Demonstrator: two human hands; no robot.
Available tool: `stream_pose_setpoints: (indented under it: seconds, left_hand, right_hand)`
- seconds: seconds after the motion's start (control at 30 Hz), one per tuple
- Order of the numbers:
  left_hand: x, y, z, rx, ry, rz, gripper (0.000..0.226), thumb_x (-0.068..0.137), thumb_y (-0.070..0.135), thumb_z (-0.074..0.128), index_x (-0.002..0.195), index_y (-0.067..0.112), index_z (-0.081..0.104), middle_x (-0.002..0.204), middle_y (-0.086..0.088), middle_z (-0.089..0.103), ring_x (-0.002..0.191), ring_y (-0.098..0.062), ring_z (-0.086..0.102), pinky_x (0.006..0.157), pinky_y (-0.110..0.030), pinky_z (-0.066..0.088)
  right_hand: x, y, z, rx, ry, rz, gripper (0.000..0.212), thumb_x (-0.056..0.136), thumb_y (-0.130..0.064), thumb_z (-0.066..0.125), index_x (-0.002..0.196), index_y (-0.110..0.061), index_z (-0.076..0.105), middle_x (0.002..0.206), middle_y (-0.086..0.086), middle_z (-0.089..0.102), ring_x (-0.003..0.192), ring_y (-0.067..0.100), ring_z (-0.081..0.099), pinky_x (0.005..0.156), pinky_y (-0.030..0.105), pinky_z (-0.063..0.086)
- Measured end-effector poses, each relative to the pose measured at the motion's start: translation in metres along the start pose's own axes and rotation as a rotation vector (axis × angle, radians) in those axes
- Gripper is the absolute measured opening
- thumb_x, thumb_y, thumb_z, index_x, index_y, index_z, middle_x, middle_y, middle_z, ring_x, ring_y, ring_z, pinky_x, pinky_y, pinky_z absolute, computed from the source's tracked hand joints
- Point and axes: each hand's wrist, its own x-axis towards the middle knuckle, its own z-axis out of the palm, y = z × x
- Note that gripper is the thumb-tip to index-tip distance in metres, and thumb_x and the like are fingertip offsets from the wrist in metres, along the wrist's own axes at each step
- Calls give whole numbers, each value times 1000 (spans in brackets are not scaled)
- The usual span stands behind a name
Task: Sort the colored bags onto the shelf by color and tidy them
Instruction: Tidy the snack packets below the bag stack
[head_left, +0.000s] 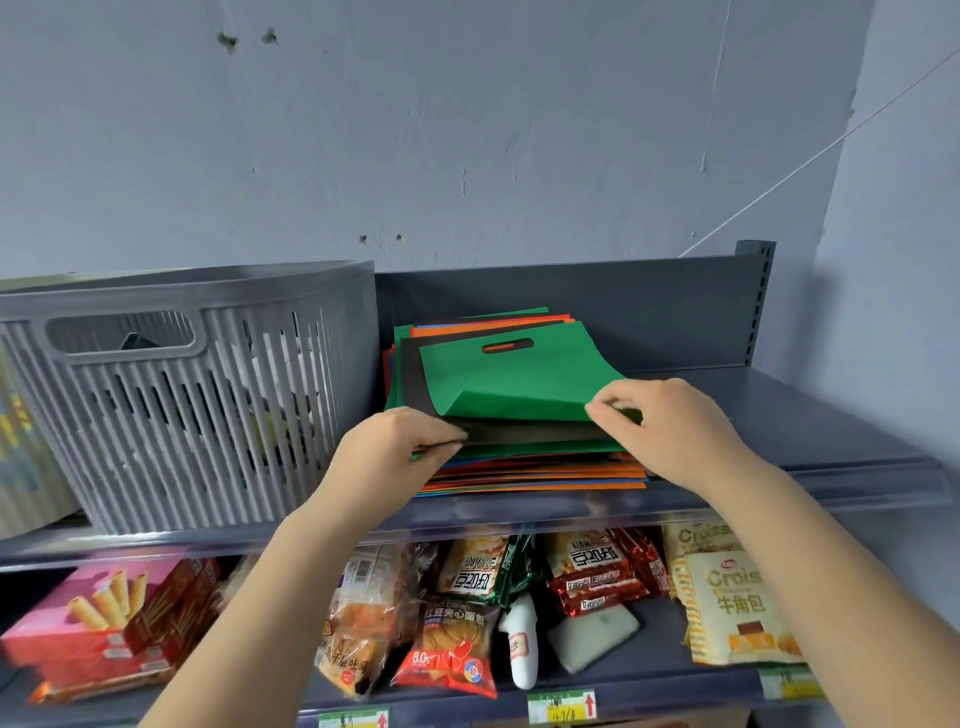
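A mixed stack of flat colored bags (535, 470) lies on the top grey shelf (810, 415); orange, green, blue and black edges show. On top is a green bag (498, 379) with a cut-out handle, its near edge lifted and curled. My right hand (670, 431) pinches that lifted near right corner. Under it lies a black bag (519, 431). My left hand (395, 441) pinches the near left edge of the upper bags, at the black one.
A grey slatted plastic basket (208, 395) stands left of the stack on the same shelf. The shelf's back panel and right upright (753, 306) rise behind. Snack packets (587, 577) and pink boxes (104, 618) fill the shelf below. The shelf right of the stack is bare.
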Motion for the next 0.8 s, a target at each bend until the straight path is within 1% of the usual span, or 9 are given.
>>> stream_pose_setpoints:
  seconds: [0.1,0.23,0.37,0.5,0.57,0.63,0.7,0.73,0.8]
  left_hand:
    - [-3,6,-3,106,100,18,7,83,12,70,83,15,75,75,9,65,76,-11,57,67,-28,50]
    - [0,14,-10,171,199,-248,16,84,27,70,87,11,71,81,2,63,82,-18,54,65,-26,35]
    - [6,18,-15,187,157,-516,39,83,44,66,88,8,52,80,-3,54,74,-21,48,60,-30,31]
    - [16,24,-19,103,64,-625,55,88,57,48,68,6,51,61,-4,50,61,-19,48,51,-27,32]
    - [21,30,-20,-17,16,-688,67,91,61,34,64,2,52,60,-11,49,58,-22,47,54,-28,32]
    - [25,34,-19,-112,22,-752,67,92,62,30,62,5,48,60,-12,48,56,-23,44,56,-29,32]
    - [28,35,-18,-144,20,-803,58,93,53,42,60,6,46,51,-7,45,48,-20,38,52,-27,31]
    - [28,35,-17,-127,-5,-810,48,93,42,51,62,5,49,48,-5,44,44,-19,35,49,-25,30]
    - [25,33,-14,-47,-43,-787,24,89,16,57,72,1,55,53,-8,44,45,-19,35,47,-23,28]
  right_hand:
    - [-4,2,-9,124,-52,70,41,95,-49,39,112,-25,67,114,-6,66,105,15,58,86,32,47]
    - [4,22,-8,78,-96,205,35,92,-50,47,108,-25,66,121,-4,63,107,18,57,80,31,46]
    - [13,38,-7,71,-175,349,52,90,-50,54,128,-15,54,135,5,53,121,24,50,94,36,43]
    - [19,44,-11,101,-225,429,68,87,-42,63,138,-2,42,141,12,48,128,28,45,99,32,38]
    - [20,47,-13,173,-224,471,69,85,-33,68,139,1,41,141,14,47,127,30,46,100,33,38]
    - [21,48,-13,234,-202,502,65,83,-25,71,136,3,44,139,17,48,125,32,47,100,35,40]
    - [21,50,-13,263,-150,522,50,84,-20,71,123,8,56,125,21,58,116,35,54,89,36,45]
    - [20,51,-12,287,-131,524,41,84,-18,70,114,10,62,110,22,64,104,36,60,76,34,47]
    - [17,52,-11,356,-120,530,28,85,-17,68,98,9,68,83,18,62,69,32,60,56,29,38]
